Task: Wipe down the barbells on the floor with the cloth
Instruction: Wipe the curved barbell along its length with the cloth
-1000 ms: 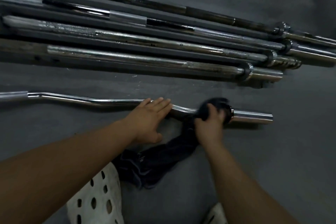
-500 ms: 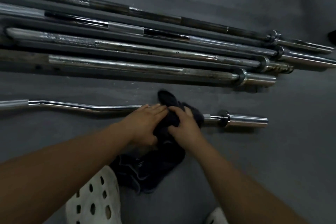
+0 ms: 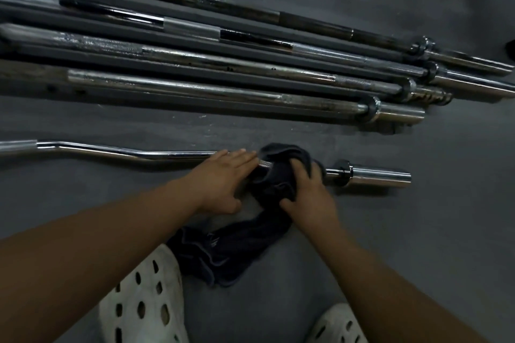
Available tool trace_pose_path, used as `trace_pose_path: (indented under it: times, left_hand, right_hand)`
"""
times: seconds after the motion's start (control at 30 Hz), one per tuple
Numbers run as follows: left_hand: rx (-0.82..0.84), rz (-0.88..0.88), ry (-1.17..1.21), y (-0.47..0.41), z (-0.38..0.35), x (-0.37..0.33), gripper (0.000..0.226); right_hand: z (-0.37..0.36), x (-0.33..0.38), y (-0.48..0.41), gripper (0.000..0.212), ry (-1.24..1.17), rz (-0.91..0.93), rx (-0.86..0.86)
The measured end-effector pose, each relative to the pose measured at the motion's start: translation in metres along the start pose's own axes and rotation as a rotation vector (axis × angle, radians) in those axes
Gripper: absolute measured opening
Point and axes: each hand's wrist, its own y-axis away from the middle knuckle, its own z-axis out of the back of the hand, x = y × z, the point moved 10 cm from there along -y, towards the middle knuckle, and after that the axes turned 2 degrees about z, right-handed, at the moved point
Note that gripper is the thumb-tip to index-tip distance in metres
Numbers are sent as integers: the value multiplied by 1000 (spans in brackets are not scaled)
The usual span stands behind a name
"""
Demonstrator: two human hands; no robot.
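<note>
A chrome curl bar (image 3: 117, 151) lies across the grey floor nearest me, its sleeve end (image 3: 379, 174) at the right. A dark cloth (image 3: 281, 172) is bunched over the bar's shaft, and its tail (image 3: 223, 248) trails on the floor toward me. My right hand (image 3: 309, 192) grips the cloth around the bar. My left hand (image 3: 223, 178) lies flat on the bar just left of the cloth, fingers straight. Several long straight barbells (image 3: 211, 92) lie side by side farther away.
My two white perforated clogs (image 3: 145, 295) (image 3: 340, 326) stand at the bottom edge, the left one touching the cloth's tail. The straight bars' sleeve ends (image 3: 401, 113) fan out at the right. Bare grey floor (image 3: 432, 231) stretches to the right of my right arm.
My right hand slid the cloth left from the bar's collar along the shaft until it met my left hand. It now sits slightly right of there. My left hand stayed on the bar.
</note>
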Motion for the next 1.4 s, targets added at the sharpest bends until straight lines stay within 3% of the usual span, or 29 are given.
trace_pose_path:
  times: [0.13,0.23,0.33,0.43,0.5,0.57,0.63,0.7,0.77,0.83,0.9,0.97,1.03,1.1,1.17,1.23,1.3,1.4]
  left_hand:
    - [5,-8,-6,1,0,0,105]
    - [11,-17,-57,2,-2,-3,107]
    - [-88,38,-72,10,-1,-12,103]
    - [-170,115,121,18,-7,-40,107]
    - [-133,200,471,30,-18,-54,109]
    - [0,209,657,47,-34,-65,97]
    - [114,175,497,66,-39,-68,84]
    - [85,224,384,76,-27,-56,60]
    - [-111,318,483,75,4,-37,33]
    - [-352,395,761,74,43,-21,17]
    - [-418,426,1211,68,70,-22,15]
    - [-345,396,1520,57,87,-38,20]
    - [-225,289,1638,49,100,-62,24]
    - [-10,122,1734,46,102,-95,29]
    - [215,-14,1788,47,86,-125,30]
    - [227,55,1689,37,55,-123,23]
    - [51,262,1446,20,24,-91,13]
    - [-35,467,1473,15,-11,-74,13]
  right_hand:
    - [-2,3,7,79,-233,-167,-192]
    - [6,3,-2,74,-243,-88,-134]
    - [24,-4,0,67,-302,-27,-147]
    - [45,6,18,60,-483,2,-260]
    - [72,13,29,58,-612,20,-370]
    - [104,20,38,59,-725,43,-451]
    - [130,33,45,59,-766,92,-473]
    - [151,45,55,59,-760,132,-515]
    - [160,43,60,58,-768,90,-549]
    - [155,31,58,57,-723,29,-484]
    - [135,26,55,56,-671,1,-311]
    - [100,19,61,44,-799,-62,-135]
    - [68,9,76,24,-897,-134,7]
    - [45,-2,94,9,-889,-167,234]
    - [26,-20,110,9,-890,-216,462]
    - [23,-47,113,17,-798,-280,451]
    - [24,-69,104,20,-645,-323,303]
    - [19,-75,90,29,-839,-420,29]
